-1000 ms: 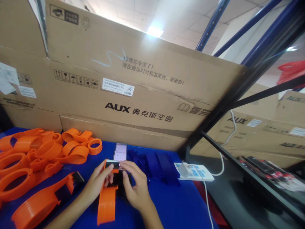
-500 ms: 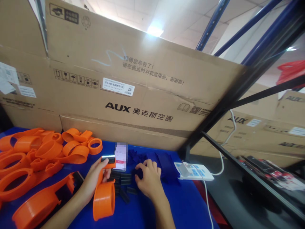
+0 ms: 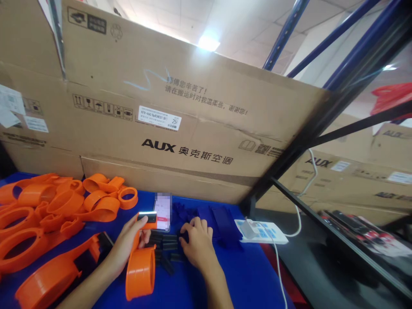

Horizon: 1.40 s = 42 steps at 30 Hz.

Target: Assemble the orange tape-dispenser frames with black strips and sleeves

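My left hand (image 3: 133, 238) is closed around an orange tape dispenser (image 3: 140, 274), its thumb pressed on the black part beneath a pale toothed blade at the head. The dispenser's round hub hangs below the hand. My right hand (image 3: 198, 244) is down among small dark blue pieces (image 3: 186, 212), its fingers curled and thumb and forefinger pinching one dark blue piece (image 3: 184, 235). That piece is mostly hidden by the fingers. Between the hands lie several short black strips (image 3: 169, 245) on the blue table cover.
Orange dispenser bodies (image 3: 53, 201) are heaped on the left, and another dispenser (image 3: 51, 274) lies nearer. A phone (image 3: 162, 210) rests behind the black strips. Flat dark blue pieces (image 3: 222, 221) and a white power strip (image 3: 267, 231) sit to the right. Large cartons (image 3: 206, 128) wall off the back.
My right hand has shifted slightly left and its fingers have drawn closer together over the dark blue pieces. The left hand and the tape dispenser have barely moved.
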Tool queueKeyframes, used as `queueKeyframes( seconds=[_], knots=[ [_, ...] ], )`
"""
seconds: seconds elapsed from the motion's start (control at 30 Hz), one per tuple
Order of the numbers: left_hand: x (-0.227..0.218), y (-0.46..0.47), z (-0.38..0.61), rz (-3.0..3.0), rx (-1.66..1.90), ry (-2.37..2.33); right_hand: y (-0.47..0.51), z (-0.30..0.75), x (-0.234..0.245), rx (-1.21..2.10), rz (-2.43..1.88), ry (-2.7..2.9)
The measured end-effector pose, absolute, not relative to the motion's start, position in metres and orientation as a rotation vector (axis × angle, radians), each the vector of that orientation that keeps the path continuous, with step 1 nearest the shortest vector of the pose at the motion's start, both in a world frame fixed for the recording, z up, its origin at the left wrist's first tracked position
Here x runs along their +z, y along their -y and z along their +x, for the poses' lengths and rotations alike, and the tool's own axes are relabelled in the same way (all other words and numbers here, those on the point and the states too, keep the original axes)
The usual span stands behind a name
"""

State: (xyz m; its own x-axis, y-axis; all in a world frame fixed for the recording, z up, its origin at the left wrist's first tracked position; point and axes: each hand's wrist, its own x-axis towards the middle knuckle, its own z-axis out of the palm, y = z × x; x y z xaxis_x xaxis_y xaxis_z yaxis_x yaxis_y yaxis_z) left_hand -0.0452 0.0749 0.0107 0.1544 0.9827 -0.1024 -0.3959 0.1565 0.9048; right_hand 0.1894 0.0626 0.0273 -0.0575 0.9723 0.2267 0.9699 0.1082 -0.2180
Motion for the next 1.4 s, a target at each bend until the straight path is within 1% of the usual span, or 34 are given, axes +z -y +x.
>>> queueKeyframes(
  seconds=[0.2,0.53,0.83,0.93,1.07,1.23,1.3,1.4],
  knots=[
    [0.006,-0.075,-0.045,0.905,1.177,-0.853,-0.068,0.191,0.036,0.096,-1.881,2.011],
    [0.007,-0.074,-0.044,0.926,1.170,-0.848,-0.061,0.189,0.027,-0.029,-1.988,2.052],
    [0.006,-0.073,-0.044,0.927,1.159,-0.858,-0.065,0.188,0.028,-0.041,-1.848,1.983],
    [0.004,-0.073,-0.043,0.921,1.153,-0.847,-0.067,0.186,0.034,0.117,-1.677,1.864],
    [0.005,-0.072,-0.042,0.921,1.150,-0.825,-0.068,0.178,0.042,0.544,-1.347,1.616],
    [0.012,-0.068,-0.038,0.959,1.139,-0.790,-0.062,0.156,0.041,0.903,-1.158,1.408],
    [0.013,-0.066,-0.036,0.975,1.133,-0.783,-0.059,0.145,0.038,0.975,-1.119,1.323],
    [0.009,-0.064,-0.032,0.984,1.122,-0.777,-0.058,0.129,0.031,0.969,-1.094,1.244]
  ],
)
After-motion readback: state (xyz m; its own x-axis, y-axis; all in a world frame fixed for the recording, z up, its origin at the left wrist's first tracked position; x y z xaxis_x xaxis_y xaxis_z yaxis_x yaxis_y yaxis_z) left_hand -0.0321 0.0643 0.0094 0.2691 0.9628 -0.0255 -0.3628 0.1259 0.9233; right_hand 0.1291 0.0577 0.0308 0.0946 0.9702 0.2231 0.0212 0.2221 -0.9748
